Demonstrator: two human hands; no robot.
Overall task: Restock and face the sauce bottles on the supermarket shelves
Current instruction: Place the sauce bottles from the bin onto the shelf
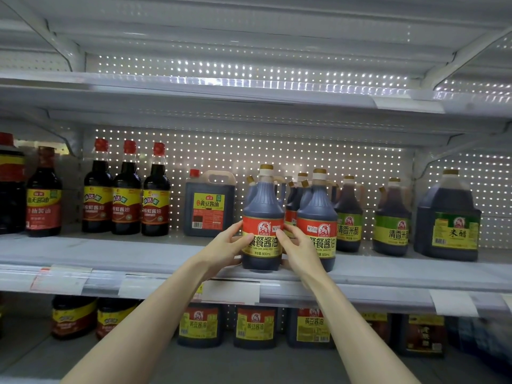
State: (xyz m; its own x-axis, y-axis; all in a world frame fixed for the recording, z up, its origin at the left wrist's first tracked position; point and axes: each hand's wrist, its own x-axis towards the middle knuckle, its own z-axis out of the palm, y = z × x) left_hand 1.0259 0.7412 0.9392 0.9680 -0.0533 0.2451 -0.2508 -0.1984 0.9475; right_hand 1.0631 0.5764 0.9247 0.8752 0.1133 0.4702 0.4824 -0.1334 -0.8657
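A dark soy sauce jug [262, 206] with a red and yellow label and a tan cap stands upright near the front edge of the middle shelf [110, 256]. My left hand [225, 246] grips its left side, thumb on the label. On the jug's right side, my right hand [297, 249] holds it with fingers on the label. A matching jug [318, 214] stands just to the right, touching my right hand, with more of the same behind it.
Left on the middle shelf stand a square jug [209, 206] and three tall red-capped bottles [126, 189]. Green-label vinegar jugs [392, 217] and a large jug [448, 217] stand to the right. The upper shelf [249, 87] holds nothing. The lower shelf holds yellow-label jugs [255, 327].
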